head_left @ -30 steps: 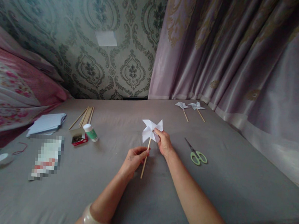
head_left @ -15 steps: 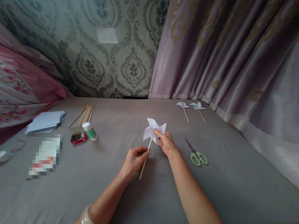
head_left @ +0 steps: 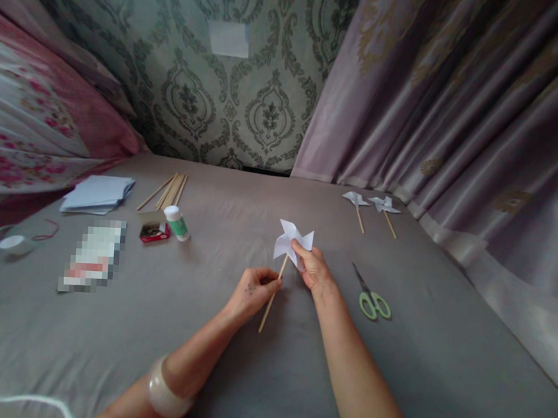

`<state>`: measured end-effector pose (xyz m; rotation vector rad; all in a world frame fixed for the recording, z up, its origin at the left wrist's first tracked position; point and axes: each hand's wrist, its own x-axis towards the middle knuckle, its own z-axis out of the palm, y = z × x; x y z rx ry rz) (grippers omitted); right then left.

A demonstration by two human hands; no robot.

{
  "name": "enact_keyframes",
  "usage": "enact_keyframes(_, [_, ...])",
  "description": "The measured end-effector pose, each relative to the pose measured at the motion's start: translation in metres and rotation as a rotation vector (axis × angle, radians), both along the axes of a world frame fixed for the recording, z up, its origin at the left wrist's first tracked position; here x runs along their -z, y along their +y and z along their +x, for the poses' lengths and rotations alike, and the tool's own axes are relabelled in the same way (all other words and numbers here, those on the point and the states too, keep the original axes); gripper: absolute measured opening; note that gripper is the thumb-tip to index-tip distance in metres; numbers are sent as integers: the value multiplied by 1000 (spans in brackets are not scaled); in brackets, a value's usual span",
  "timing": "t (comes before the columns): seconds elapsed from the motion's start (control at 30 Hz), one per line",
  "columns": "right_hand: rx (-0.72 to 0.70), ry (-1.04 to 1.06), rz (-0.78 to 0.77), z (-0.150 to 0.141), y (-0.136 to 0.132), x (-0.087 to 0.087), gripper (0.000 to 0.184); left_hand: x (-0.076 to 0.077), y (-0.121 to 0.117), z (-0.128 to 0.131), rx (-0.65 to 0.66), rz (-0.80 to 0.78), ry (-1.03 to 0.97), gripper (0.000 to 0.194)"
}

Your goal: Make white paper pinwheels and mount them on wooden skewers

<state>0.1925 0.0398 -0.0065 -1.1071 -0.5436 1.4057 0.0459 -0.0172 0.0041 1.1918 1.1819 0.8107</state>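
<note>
A white paper pinwheel on a thin wooden stick is held above the grey bed sheet. My left hand is closed around the stick partway down. My right hand pinches the centre of the paper head with thumb and fingertips. Green-handled scissors lie on the sheet just to the right of my right hand.
Two finished pinwheels lie far right by the curtain. To the left are a bundle of sticks, a glue bottle, a small red box, a paper stack, a tape roll and floral pillows.
The view has swung, so everything sits shifted in the frame. Both hands keep the same hold on the pinwheel, which tilts slightly more to the right.
</note>
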Motion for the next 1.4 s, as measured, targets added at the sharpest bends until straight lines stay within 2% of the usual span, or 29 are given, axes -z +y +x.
enact_keyframes(0.23, [47,-38,-19,-3,1,4,18,-2,1,0,1,-52,-2,29])
enact_keyframes(0.47, [122,-28,-6,4,5,1,21,-10,1,-4,19,-59,43,39])
enact_keyframes(0.63, [200,-34,33,15,4,-3,25,-11,-1,-4,90,12,113,36])
enact_keyframes(0.8, [205,-45,55,18,3,-5,30,-12,-2,-3,139,11,89,35])
enact_keyframes(0.93, [150,-80,79,17,0,-12,38,-14,0,-4,67,-21,33,41])
enact_keyframes(1.13, [134,-335,102,14,-7,-24,44,-14,5,-7,-130,-5,-113,43])
enact_keyframes(1.4, [66,-629,285,-4,-12,-18,26,-11,8,-9,-213,-12,-137,48])
